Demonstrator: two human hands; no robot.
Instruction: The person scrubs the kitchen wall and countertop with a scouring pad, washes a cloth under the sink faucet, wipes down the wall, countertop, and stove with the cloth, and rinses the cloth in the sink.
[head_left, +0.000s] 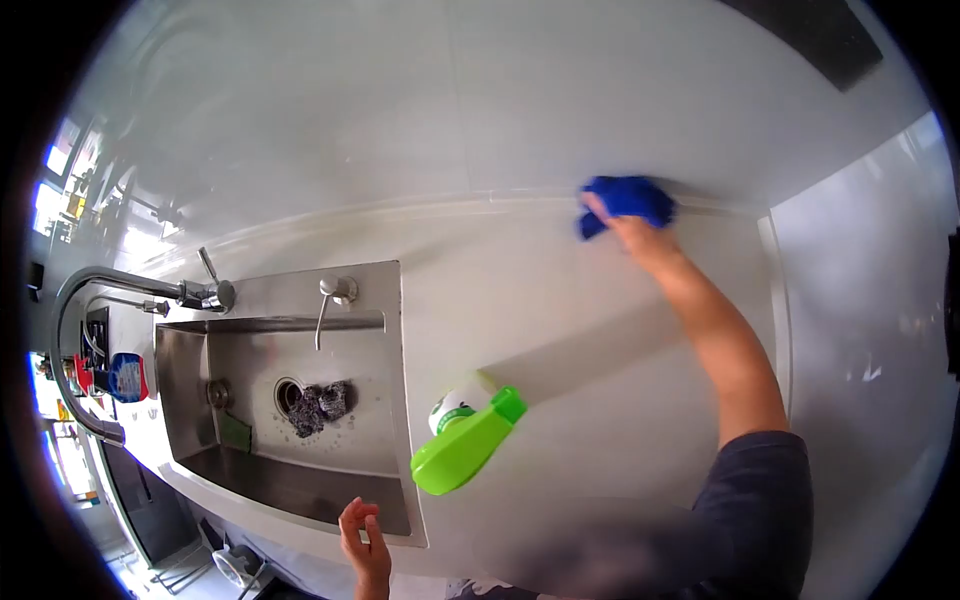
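Observation:
My right hand (640, 238) is closed on a blue cloth (640, 198), which it presses against the back edge of the white countertop (560, 290), where the counter meets the wall. My left hand (364, 530) is raised near the front rim of the steel sink (384, 375), its fingers slightly curled and apart, with nothing in it. Between the sink and my right arm a spray bottle with a bright green top (468, 440) and white body stands on the counter.
Inside the sink, dark grey scrubbers (320, 405) lie by the drain. A curved faucet (75, 290) and a soap dispenser (340, 290) rise at its back edge. Left of the sink is a blue and red item (128, 377). A side wall (870, 290) bounds the counter's right end.

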